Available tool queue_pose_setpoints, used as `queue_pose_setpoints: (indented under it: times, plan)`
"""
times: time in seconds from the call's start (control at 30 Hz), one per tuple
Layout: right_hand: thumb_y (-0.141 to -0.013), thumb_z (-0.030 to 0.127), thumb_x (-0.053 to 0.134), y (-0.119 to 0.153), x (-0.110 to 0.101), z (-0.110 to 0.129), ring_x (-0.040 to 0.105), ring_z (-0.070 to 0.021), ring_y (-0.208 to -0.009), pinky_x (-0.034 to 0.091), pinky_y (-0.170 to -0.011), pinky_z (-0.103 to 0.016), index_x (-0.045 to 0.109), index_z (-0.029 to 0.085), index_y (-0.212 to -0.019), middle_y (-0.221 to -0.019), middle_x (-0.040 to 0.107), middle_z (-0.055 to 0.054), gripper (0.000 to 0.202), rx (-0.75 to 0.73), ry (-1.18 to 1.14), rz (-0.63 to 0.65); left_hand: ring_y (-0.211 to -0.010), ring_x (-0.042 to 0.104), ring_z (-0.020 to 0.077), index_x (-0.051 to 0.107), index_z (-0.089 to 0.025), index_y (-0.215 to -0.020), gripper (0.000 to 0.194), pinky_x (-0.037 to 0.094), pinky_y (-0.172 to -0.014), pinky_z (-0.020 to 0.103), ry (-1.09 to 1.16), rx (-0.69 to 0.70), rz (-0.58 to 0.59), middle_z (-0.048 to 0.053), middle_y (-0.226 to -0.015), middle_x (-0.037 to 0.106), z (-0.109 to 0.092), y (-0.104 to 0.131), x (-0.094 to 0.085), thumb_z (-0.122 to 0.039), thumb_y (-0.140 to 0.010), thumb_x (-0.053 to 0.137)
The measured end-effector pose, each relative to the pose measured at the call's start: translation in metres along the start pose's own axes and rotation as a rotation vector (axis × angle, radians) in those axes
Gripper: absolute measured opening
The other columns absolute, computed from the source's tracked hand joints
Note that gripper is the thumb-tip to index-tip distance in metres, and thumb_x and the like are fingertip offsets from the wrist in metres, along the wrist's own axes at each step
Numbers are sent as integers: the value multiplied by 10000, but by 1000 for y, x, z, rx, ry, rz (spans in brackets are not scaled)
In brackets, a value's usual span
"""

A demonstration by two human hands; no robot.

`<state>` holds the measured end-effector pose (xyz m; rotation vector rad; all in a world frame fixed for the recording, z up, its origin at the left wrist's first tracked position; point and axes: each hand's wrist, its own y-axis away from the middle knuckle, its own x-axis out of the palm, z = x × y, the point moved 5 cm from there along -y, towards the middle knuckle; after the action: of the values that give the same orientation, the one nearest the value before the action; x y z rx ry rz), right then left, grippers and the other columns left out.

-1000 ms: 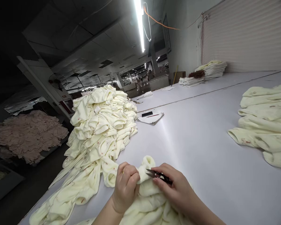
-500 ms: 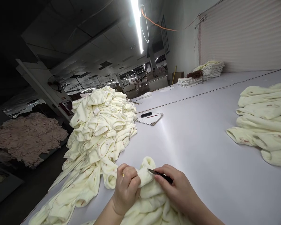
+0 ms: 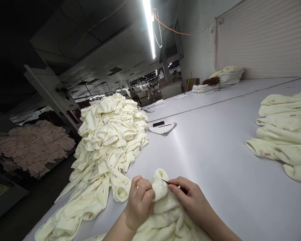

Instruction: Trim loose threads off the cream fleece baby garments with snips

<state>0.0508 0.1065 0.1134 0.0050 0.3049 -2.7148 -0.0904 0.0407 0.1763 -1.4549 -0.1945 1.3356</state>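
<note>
Basically, the pale cloth (image 3: 160, 191) is clenched in the left hand (image 3: 139, 201), a dark pointed tool (image 3: 165, 181) is pinched by the right hand (image 3: 193, 200); steady tip control's needed.

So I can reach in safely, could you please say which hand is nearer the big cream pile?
Left. The left hand grips a garment just right of the pile; the right hand, holding a dark pointed tool, is farther right.

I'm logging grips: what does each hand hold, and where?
Left hand: cream cloth, bunched near its round opening. Right hand: dark snips, by the handle, tip exposed.
</note>
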Motion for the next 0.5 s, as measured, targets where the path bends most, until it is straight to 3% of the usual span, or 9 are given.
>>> queue_pose_setpoints:
  times: [0.13,0.27,0.37,0.5]
  plan:
    - [-819,463,565,-2,-17,-12,616,-226,-864,478,-754,-318,697,214,-946,-959,700,-56,309,85,-42,-19,-619,438,142,476,-190,-692,190,378,-588,304,22,135,119,11,-674,493,-24,-4,14,-8,-742,452]
    - [-797,508,575,-9,-38,-12,598,-204,-760,474,-673,-304,682,221,-982,-880,695,-47,357,118,121,-21,-553,418,140,529,-226,-600,161,308,-488,302,64,410,389,5,-646,448,-74,-4,38,-161,-747,518]
    - [-822,478,550,-14,-43,-1,583,-190,-743,455,-630,-288,677,243,-961,-873,678,-35,302,87,258,102,-592,469,141,628,-280,-697,172,317,-500,308,66,525,520,27,-738,509,-103,1,52,-216,-808,513]
    - [-844,395,531,-11,-33,15,582,-181,-746,447,-649,-291,675,265,-918,-896,661,-28,208,-14,411,313,-563,495,145,668,-291,-741,135,293,-471,311,81,505,592,32,-737,555,-118,7,66,-245,-790,551]
